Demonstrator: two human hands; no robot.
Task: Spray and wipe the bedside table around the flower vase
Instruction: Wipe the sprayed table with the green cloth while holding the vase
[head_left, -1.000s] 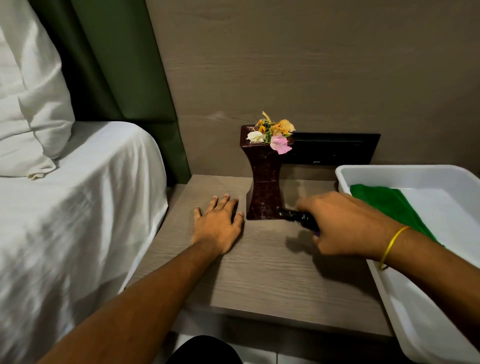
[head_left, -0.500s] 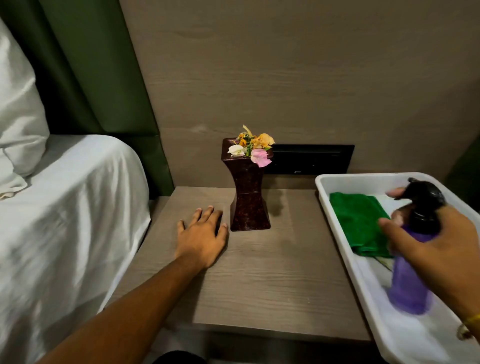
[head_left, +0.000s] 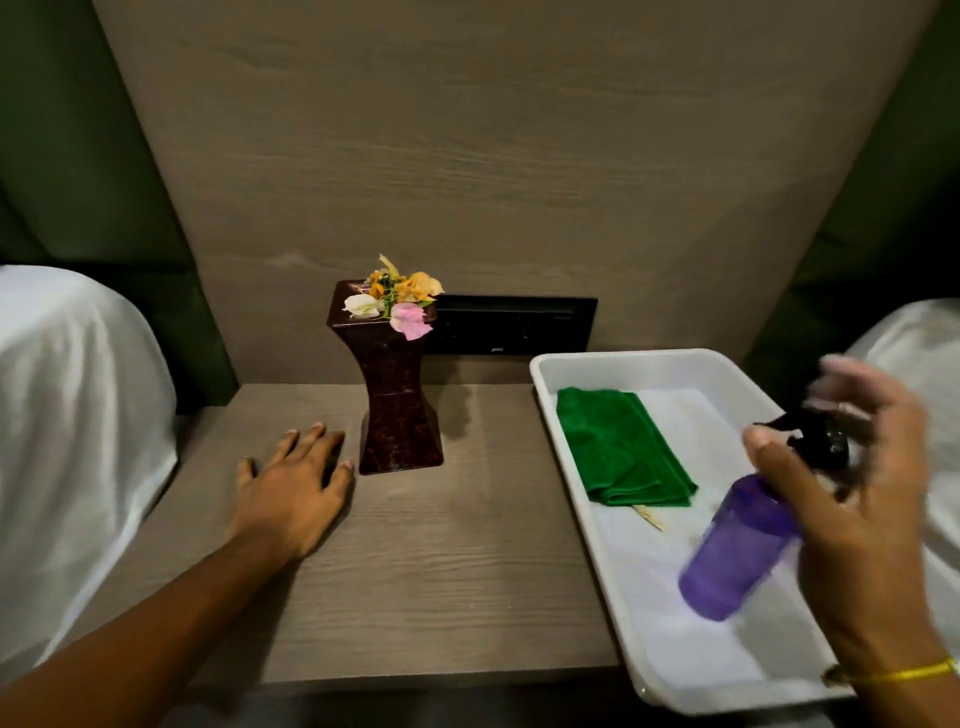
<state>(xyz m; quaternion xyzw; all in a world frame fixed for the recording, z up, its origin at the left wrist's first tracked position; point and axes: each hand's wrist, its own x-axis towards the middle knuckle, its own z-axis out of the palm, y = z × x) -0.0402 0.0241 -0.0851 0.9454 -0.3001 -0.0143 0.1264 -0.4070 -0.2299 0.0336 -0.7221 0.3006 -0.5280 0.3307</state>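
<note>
A dark red marble flower vase (head_left: 397, 405) with small flowers stands at the back of the wooden bedside table (head_left: 441, 566). My left hand (head_left: 296, 486) lies flat on the table, fingers apart, just left of the vase base. A purple spray bottle (head_left: 740, 545) with a black head lies tilted inside the white tray (head_left: 582, 467). My right hand (head_left: 852, 499) hovers over the bottle's head with its fingers spread and blurred, the thumb close to the neck. A folded green cloth (head_left: 618, 452) lies in the tray's far left part.
White-sheeted beds flank the table on the left (head_left: 67, 441) and right (head_left: 924, 364). A black switch panel (head_left: 514, 325) sits on the wooden wall behind the vase. The tray overhangs the table's right front edge.
My right hand carried the spray bottle from beside the vase over into the tray. Its grip has loosened, the fingers have spread, and the bottle has tipped over. My left hand stayed put.
</note>
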